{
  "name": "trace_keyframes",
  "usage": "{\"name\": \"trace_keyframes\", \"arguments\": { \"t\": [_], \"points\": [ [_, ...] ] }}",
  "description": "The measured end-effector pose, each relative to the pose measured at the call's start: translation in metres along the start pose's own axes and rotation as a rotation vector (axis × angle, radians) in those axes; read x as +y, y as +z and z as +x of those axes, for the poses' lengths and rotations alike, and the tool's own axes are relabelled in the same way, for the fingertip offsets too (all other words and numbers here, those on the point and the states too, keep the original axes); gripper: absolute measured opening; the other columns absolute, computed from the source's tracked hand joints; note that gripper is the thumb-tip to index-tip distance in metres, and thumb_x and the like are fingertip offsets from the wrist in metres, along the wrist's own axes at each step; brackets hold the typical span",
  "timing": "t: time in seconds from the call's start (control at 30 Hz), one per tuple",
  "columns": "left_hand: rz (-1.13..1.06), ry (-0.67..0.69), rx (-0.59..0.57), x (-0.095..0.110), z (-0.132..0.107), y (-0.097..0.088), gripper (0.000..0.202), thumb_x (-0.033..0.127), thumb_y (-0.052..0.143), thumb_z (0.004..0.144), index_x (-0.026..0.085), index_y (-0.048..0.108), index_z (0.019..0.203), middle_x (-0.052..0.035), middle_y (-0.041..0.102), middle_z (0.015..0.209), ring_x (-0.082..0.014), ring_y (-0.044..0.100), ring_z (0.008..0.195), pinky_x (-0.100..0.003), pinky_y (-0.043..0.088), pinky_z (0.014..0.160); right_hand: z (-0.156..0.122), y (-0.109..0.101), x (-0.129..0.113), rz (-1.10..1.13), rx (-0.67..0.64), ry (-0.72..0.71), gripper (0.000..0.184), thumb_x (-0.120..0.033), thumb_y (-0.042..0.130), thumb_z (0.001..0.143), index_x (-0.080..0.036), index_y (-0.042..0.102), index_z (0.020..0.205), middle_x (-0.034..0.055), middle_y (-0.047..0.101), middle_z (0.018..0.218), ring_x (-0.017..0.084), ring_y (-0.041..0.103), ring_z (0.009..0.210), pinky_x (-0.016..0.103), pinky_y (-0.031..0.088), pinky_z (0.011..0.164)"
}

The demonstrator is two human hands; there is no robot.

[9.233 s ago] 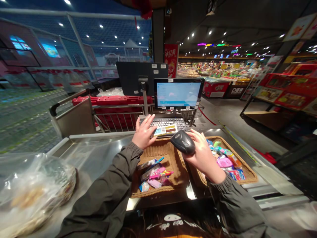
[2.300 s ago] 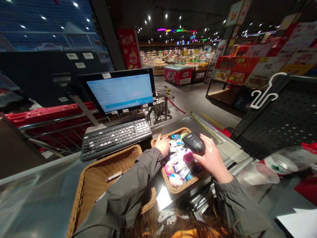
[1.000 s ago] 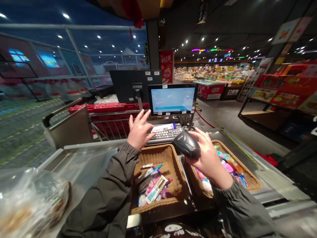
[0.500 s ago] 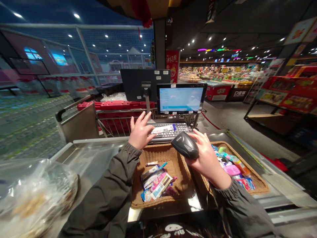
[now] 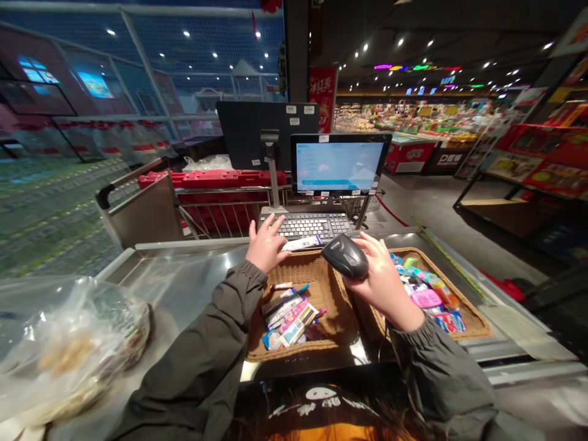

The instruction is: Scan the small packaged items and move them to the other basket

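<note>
1. The left hand [image 5: 266,244] pinches the near end of a slim white packet [image 5: 303,243] between thumb and fingers, its other fingers fanned wide. The packet lies level, just in front of the keyboard [image 5: 316,225] and above the far rim of the left basket [image 5: 343,312].
2. The right hand [image 5: 381,278] is wrapped around a black handheld scanner [image 5: 345,256], whose nose reaches towards the packet's far end. They look very close; whether they touch, I cannot tell.
3. The step in hand appears to be offering the packet's printed face to the scanner. The print is too small to read, and no scanning light shows.
4. The next move seems to call for a steady left hand and a small tilt of either wrist, so that label and nose line up. After a good read, the packet would need only a short drop into the left basket below.
5. That basket holds a loose pile of small packets; the right basket [image 5: 475,309], just beside it, is fuller, with brightly coloured goods.
6. Beyond the keyboard stands a lit screen [image 5: 340,164], its text unreadable. On the metal worktop [image 5: 184,275], well to the left, sits a clear plastic bag [image 5: 68,343].
</note>
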State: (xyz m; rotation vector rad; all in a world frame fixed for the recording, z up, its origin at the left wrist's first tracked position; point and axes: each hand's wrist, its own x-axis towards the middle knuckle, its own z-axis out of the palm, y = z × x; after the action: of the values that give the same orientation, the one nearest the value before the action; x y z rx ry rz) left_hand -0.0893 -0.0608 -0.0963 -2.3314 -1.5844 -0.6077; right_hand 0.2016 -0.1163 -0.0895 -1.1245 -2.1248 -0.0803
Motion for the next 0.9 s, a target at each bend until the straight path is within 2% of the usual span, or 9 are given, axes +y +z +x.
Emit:
{"name": "trace_keyframes", "arguments": {
  "t": [0.2, 0.33, 0.57, 0.77, 0.9],
  "points": [
    [0.035, -0.033, -0.209, -0.003, -0.009, 0.048, 0.012, 0.031, 0.08, 0.073, 0.022, 0.074, 0.079, -0.0099, 0.042, 0.153, -0.0372, 0.029, 0.145, -0.073, 0.013, 0.113, -0.008, -0.005, 0.011, 0.003, -0.019, 0.034, 0.042, -0.03, 0.066, 0.073, -0.02, 0.063, 0.113, 0.0138, 0.062, 0.124, 0.041, 0.043, 0.134, 0.069, 0.027, 0.11],
    [0.046, -0.051, -0.309, -0.001, -0.016, 0.071, 0.011, 0.032, 0.079, 0.073, 0.022, 0.074, 0.075, -0.0093, 0.045, 0.152, -0.0377, 0.029, 0.145, -0.072, 0.015, 0.113, -0.013, -0.006, 0.02, 0.01, -0.048, 0.046, 0.041, -0.03, 0.066, 0.073, -0.02, 0.064, 0.113, 0.0139, 0.062, 0.123, 0.04, 0.044, 0.134, 0.066, 0.03, 0.11],
    [0.049, -0.057, -0.454, 0.007, -0.029, 0.096, 0.013, 0.034, 0.078, 0.073, 0.023, 0.075, 0.078, -0.0106, 0.045, 0.152, -0.0368, 0.026, 0.146, -0.072, 0.013, 0.113, -0.02, 0.005, 0.033, 0.042, -0.14, 0.073, 0.043, -0.03, 0.067, 0.073, -0.019, 0.064, 0.114, 0.0136, 0.062, 0.126, 0.039, 0.044, 0.134, 0.065, 0.031, 0.111],
    [0.045, -0.057, -0.541, 0.014, -0.039, 0.115, 0.015, 0.037, 0.077, 0.073, 0.023, 0.076, 0.079, -0.0107, 0.043, 0.153, -0.0354, 0.024, 0.147, -0.07, 0.008, 0.114, -0.022, 0.022, 0.034, 0.086, -0.226, 0.082, 0.034, -0.026, 0.066, 0.071, -0.02, 0.069, 0.104, 0.0127, 0.065, 0.123, 0.038, 0.046, 0.132, 0.064, 0.03, 0.111],
    [0.031, -0.038, -0.601, 0.015, -0.049, 0.125, 0.019, 0.037, 0.077, 0.07, 0.024, 0.076, 0.084, -0.0111, 0.045, 0.152, -0.0349, 0.024, 0.148, -0.069, 0.006, 0.114, -0.022, 0.028, 0.034, 0.1, -0.264, 0.098, 0.035, -0.024, 0.067, 0.068, -0.019, 0.069, 0.103, 0.0136, 0.065, 0.122, 0.039, 0.047, 0.132, 0.066, 0.029, 0.111]
  ]
}}
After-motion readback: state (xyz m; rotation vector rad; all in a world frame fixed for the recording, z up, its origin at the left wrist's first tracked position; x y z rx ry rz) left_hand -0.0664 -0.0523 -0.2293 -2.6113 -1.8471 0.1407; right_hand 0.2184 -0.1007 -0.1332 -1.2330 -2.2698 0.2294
